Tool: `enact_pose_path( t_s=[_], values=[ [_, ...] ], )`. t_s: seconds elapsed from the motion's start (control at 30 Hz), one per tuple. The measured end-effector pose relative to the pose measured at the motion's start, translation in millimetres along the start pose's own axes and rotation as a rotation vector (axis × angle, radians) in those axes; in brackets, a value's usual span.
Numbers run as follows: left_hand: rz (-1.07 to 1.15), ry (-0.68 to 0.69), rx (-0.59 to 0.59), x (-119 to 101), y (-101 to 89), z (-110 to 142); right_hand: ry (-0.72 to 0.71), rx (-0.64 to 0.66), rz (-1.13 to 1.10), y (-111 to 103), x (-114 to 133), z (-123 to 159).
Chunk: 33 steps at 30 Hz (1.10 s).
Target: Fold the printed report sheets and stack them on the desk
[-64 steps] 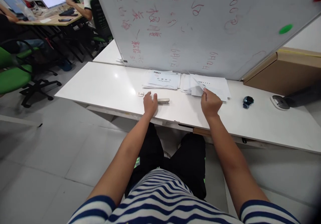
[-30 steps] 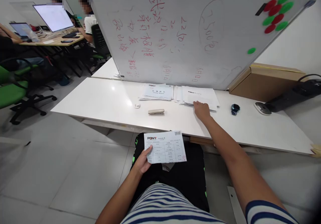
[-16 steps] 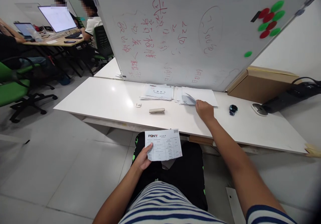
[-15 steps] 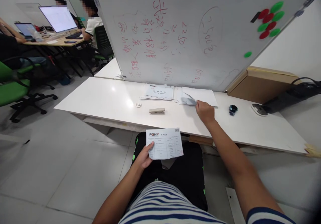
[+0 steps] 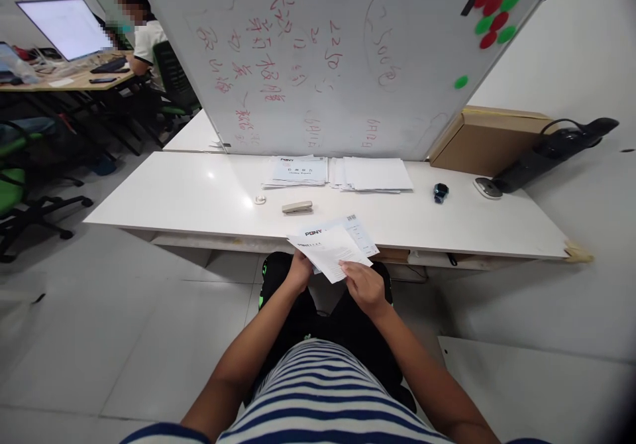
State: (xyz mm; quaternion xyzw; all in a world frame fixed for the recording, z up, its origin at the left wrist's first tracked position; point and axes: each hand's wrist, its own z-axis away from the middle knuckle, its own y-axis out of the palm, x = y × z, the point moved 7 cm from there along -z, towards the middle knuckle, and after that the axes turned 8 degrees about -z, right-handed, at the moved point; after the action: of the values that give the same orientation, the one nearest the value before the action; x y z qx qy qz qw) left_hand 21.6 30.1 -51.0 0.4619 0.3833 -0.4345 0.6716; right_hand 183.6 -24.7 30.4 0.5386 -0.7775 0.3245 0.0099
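Note:
Above my lap, my left hand [image 5: 301, 271] grips a bluish printed sheet [image 5: 365, 233] headed PONY by its left side; its fingers are partly covered by paper. My right hand [image 5: 364, 286] pinches the lower right edge of a white printed sheet [image 5: 330, 252], which overlaps the front of the bluish one at a slant. Beyond them on the white table lie a beige stapler [image 5: 297, 208], a stack of reports [image 5: 301, 169] with a blue-and-white cover, and a pile of white sheets [image 5: 380, 173] beside it.
A small white object [image 5: 260, 200] lies left of the stapler. To the right are a dark watch [image 5: 440, 193], a computer mouse [image 5: 487, 188], a black bottle [image 5: 551, 152] and a cardboard box [image 5: 489, 140]. A whiteboard [image 5: 318, 66] stands behind the table [image 5: 149, 195]. People sit at desks far left.
My right hand has come back from the paper pile with a white sheet and brought it over the bluish sheet. My left hand has risen slightly, still holding its sheet.

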Motion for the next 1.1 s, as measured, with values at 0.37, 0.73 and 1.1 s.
enact_pose_path(
  t_s=[0.37, 0.73, 1.1],
  values=[
    [-0.272, -0.075, -0.050, 6, -25.5, 2, 0.073, 0.083, 0.009, 8, -18, 22],
    [-0.230, -0.185, -0.042, 12, -32.2, -1, 0.117, 0.117, 0.014, 8, -21, 41],
    [-0.310, -0.119, -0.142, 21, -40.4, -8, 0.218, -0.016, 0.155, 0, -28, 43]
  ],
)
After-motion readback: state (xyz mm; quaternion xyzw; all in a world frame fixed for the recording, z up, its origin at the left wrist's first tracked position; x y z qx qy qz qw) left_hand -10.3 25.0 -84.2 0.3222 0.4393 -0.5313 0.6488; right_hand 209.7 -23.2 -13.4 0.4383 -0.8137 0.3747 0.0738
